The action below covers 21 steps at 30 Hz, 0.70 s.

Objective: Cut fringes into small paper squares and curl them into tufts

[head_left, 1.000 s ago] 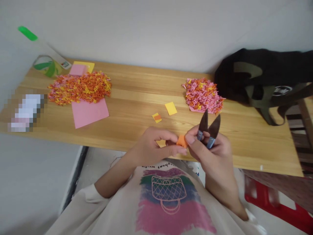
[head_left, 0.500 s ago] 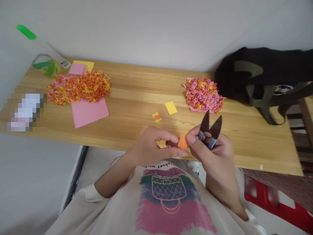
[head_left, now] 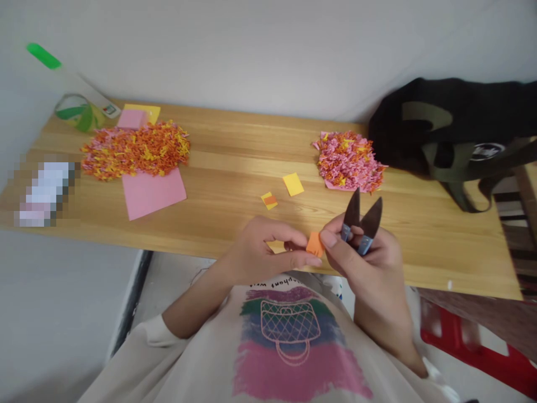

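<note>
A small orange piece of paper (head_left: 314, 244) is held up between my two hands, close over the table's front edge. My left hand (head_left: 262, 252) pinches its left side with fingers and thumb. The right thumb and forefinger of my right hand (head_left: 369, 268) grip its right side. Tucked in that same right hand is a pair of scissors (head_left: 371, 219), dark blades apart and pointing away from me, blue near the pivot; their handles are hidden in the palm. Faint lines mark the paper's lower edge. Just beyond lie a yellow paper square (head_left: 293, 184) and a smaller yellow-and-orange piece (head_left: 269, 200).
Heaps of pink, orange and yellow paper snippets lie at left (head_left: 138, 150) and right (head_left: 351, 161). Beneath the left heap is a pink sheet (head_left: 155, 193). A black bag (head_left: 453, 129) stands at the right, a clear-and-green item (head_left: 79, 115) at the back left. A blurred-out object (head_left: 46, 193) lies far left.
The orange paper has tilted slightly between my fingers, and its lower edge shows more. My hands and the scissors have barely shifted.
</note>
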Available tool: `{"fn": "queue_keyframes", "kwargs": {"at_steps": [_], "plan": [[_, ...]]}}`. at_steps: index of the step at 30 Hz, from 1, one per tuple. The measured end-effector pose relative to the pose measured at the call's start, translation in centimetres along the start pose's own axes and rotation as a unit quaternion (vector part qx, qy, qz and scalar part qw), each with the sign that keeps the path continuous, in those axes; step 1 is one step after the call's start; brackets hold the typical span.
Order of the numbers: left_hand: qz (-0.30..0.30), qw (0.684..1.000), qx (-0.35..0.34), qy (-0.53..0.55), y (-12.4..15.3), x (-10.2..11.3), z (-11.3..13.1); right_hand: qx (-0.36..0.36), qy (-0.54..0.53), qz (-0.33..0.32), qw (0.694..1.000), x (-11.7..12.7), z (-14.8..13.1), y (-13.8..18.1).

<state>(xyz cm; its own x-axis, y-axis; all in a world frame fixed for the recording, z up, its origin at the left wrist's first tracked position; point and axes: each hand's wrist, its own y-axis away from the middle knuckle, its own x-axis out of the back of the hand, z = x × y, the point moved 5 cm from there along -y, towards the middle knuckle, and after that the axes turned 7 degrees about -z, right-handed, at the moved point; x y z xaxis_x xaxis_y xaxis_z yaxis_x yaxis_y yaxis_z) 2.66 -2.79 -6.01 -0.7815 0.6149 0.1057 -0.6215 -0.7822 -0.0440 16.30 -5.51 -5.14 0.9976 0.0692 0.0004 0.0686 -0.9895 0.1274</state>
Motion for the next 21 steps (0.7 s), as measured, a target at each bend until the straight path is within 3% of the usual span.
{"fn": "queue_keyframes", "kwargs": {"at_steps": [9, 21], "plan": [[-0.003, 0.999, 0.04, 0.012, 0.11, 0.11, -0.29, 0.006, 0.02, 0.017, 1.0, -0.01, -0.13, 0.11], [0.008, 1.0, 0.015, 0.011, 0.14, 0.06, -0.17, 0.005, 0.012, 0.001, 1.0, 0.12, -0.02, -0.17]]}}
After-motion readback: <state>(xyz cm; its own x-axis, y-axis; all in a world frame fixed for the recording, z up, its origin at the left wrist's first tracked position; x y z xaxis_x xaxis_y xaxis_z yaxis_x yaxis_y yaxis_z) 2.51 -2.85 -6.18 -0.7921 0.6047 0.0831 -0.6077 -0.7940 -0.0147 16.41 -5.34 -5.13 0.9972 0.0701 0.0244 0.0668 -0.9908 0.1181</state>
